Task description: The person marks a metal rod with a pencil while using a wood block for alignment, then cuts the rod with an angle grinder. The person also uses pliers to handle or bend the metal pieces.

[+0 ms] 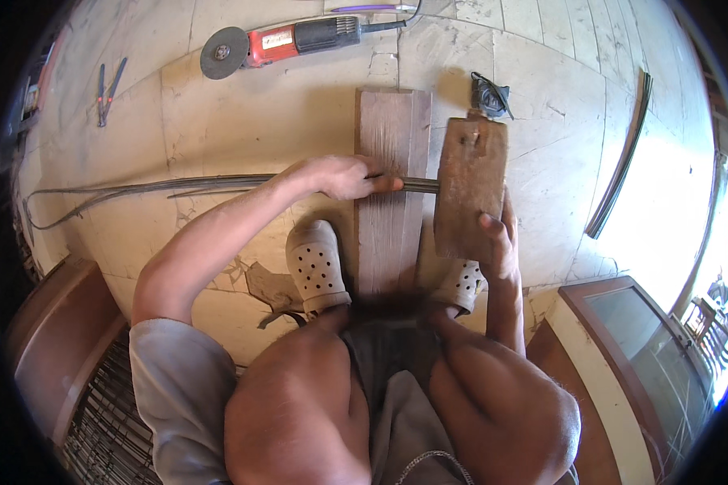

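My left hand (348,176) is closed around a bundle of thin metal rods (218,183), which crosses above a wooden plank (390,129) between my feet. The rods trail away to the left, where the far part bends back in a loop. In my right hand (503,242) is a worn brown wooden block (471,190), gripped by its lower right edge with the thumb on its face. The right end of the bundle reaches the block's left edge; whether it stops there or runs behind cannot be made out.
Ahead lies a red and black angle grinder (279,44). Pincers (108,93) rest at far left, a black tape measure (490,95) beyond the block. Another rod bundle (623,162) lies at right. A framed glass panel (623,323) and a brown wooden box (61,331) flank me.
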Demonstrator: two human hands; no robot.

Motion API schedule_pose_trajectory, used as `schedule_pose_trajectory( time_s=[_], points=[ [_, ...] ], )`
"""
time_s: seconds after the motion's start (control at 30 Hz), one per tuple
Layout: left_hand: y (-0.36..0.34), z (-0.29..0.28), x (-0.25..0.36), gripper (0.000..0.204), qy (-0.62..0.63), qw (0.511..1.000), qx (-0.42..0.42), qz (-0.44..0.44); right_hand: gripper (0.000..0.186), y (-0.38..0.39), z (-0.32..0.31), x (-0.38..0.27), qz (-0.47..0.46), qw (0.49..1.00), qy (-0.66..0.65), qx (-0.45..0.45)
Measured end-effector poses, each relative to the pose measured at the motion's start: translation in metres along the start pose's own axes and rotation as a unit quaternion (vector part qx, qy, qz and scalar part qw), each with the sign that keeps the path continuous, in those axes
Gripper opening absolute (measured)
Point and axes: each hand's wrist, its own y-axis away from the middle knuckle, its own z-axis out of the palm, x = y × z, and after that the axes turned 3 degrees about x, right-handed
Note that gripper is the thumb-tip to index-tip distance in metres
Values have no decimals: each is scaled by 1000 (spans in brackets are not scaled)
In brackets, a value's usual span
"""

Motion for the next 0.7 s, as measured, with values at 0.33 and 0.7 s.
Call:
schedule_pose_trajectory(
  time_s=[0.33,0.7],
  points=[
    [1,0,-3,73,0,1000,3,6,93,-3,2,-2,-19,1000,13,-11],
    [-22,1,-18,87,45,998,-38,-3,98,-36,-118,23,-138,825,480,263]
  ],
)
